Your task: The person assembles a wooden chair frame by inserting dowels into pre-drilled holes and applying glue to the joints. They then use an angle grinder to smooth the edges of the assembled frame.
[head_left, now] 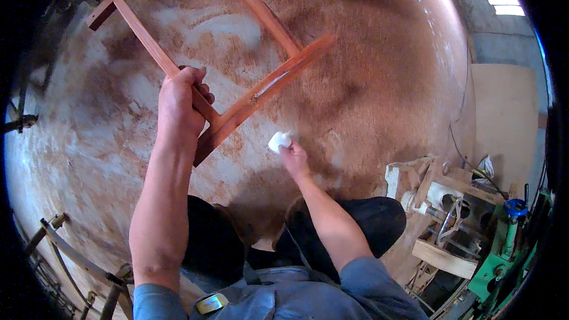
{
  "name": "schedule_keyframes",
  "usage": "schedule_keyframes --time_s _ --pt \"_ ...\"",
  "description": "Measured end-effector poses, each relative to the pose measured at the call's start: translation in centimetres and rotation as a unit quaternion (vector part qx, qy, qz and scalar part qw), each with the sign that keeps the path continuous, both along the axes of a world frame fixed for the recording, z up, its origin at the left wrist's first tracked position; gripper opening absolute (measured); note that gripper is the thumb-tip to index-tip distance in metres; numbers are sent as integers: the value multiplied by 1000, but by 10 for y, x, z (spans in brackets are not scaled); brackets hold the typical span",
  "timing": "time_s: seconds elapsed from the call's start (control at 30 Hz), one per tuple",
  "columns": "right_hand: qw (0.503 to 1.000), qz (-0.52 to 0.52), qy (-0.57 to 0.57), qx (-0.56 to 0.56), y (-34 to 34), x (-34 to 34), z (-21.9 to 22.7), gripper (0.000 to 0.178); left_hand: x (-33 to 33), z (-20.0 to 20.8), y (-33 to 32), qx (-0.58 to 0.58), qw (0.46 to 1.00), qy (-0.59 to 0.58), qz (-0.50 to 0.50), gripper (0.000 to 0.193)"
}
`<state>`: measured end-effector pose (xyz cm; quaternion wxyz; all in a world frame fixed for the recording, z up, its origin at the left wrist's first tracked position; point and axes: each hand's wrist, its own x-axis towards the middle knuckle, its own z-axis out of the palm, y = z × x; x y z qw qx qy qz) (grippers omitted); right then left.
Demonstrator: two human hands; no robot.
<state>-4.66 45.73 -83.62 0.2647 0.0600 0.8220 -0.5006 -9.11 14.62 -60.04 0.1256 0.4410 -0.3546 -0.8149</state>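
Observation:
A reddish-brown wooden frame (261, 95), two long rails joined by crosspieces, is held up tilted in front of me. My left hand (185, 98) is closed around its nearer rail, close to the corner with the front crosspiece. Along that crosspiece runs a slot or pale streak; I cannot tell which. Beyond the top edge of the view the far end is partly cut off. My right hand (294, 157) is below the frame and apart from it, with its fingers closed on a small white bottle-like thing (280, 141), slightly blurred.
A green machine (501, 264) with a blue handwheel (515, 207) stands at the lower right, beside wood offcuts (444, 258). A pale board (504, 121) leans at the right wall. More curved wooden frames (80, 255) stand at the lower left. The floor (379, 101) is dusty and stained.

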Motion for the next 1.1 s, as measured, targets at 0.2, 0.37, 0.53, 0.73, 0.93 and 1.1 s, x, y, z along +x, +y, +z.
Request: schedule_keyframes --time_s 0.2,0.37,0.53,0.73,0.93,1.1 --pt "952 -40 33 -303 -39 -55 148 30 -1 3 -4 -17 1000 10 5 11" --pt "956 35 15 -290 -52 -64 244 31 0 10 0 -26 1000 6 4 12" --pt "987 70 12 -143 -63 -57 266 27 0 11 3 -21 1000 16 -3 15" --pt "987 113 105 -33 -65 -56 260 25 1 8 -1 -25 999 21 -10 14" --pt "989 114 94 -13 -66 -57 262 28 1 10 1 -20 1000 11 -6 13" --pt "988 119 99 7 -67 -57 263 29 2 9 0 -18 1000 7 -12 13"
